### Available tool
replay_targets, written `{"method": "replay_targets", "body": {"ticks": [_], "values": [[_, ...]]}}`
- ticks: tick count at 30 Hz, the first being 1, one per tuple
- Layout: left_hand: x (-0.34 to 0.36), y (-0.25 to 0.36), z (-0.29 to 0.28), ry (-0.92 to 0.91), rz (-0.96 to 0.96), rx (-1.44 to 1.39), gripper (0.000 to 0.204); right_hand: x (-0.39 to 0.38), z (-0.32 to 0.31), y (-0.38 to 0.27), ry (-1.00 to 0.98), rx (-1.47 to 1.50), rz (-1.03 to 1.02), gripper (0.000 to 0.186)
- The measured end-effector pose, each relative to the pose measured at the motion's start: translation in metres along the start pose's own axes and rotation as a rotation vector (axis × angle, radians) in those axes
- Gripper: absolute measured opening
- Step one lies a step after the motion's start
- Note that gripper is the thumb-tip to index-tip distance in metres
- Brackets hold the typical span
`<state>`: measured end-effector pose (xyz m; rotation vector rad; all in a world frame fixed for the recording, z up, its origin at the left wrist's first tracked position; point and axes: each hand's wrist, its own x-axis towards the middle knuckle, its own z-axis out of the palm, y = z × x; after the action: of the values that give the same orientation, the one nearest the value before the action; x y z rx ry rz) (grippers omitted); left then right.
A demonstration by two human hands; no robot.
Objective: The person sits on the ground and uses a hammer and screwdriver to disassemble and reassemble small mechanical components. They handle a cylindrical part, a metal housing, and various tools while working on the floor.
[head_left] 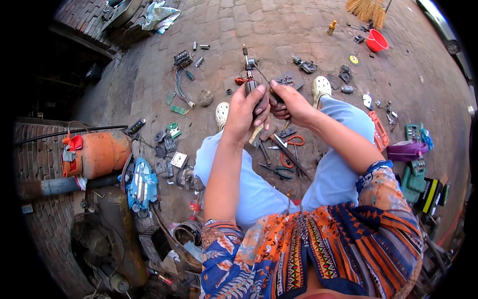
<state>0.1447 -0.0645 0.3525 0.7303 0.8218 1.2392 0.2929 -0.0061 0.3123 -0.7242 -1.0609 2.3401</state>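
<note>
Left hand (252, 109): fingers wrapped firmly around a dark motor armature (250, 88), its shaft pointing to the far side. Right hand (295, 105): closed on the dark handle of a thin rod tool (262, 74), which slants to the far left, its tip beside the armature shaft. Contact at the tip cannot be determined. The hands are close together, between and above the knees; the armature is held clear of the ground.

Beneath the hands, on the near side, lie scissors (297, 141) with orange handles and, nearer still, pliers (282, 171). The person wears pale clogs (322, 85), one to each side of the hands.

Farther left are a green circuit board (179, 109) and a bundle of wires (181, 85). An orange gas cylinder (105, 153) lies at the left, with a blue plastic package (143, 184) just to its right.

At the right is a purple case (407, 150). At the far right stand a red bucket (377, 41) and, beyond it, a straw broom (367, 11).
</note>
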Motion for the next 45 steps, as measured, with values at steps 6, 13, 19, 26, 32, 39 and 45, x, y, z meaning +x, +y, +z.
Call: {"method": "replay_targets", "body": {"ticks": [6,13,19,26,32,39,45], "values": [[-0.001,0.004,-0.001,-0.065,0.048,-0.144,0.031,-0.009,-0.008,-0.007,0.108,-0.368,-0.308,0.042],[0.001,-0.003,-0.005,-0.027,0.139,-0.029,0.027,-0.016,-0.012,-0.007,0.294,-0.925,-0.633,0.035],[0.002,-0.005,-0.002,0.001,0.177,0.042,0.031,-0.013,-0.011,-0.008,0.408,-1.035,-0.710,0.031],[0.001,-0.004,0.001,0.042,0.200,0.056,0.030,-0.014,-0.012,-0.007,0.442,-1.110,-0.709,0.030],[0.002,-0.003,0.001,0.079,0.211,0.119,0.031,-0.011,-0.015,-0.003,0.496,-1.125,-0.713,0.032],[0.001,-0.003,0.000,0.095,0.209,0.127,0.030,-0.011,-0.013,-0.003,0.500,-1.128,-0.712,0.031],[0.001,-0.003,0.000,0.107,0.198,0.134,0.029,-0.011,-0.012,-0.002,0.507,-1.158,-0.727,0.030]]}}
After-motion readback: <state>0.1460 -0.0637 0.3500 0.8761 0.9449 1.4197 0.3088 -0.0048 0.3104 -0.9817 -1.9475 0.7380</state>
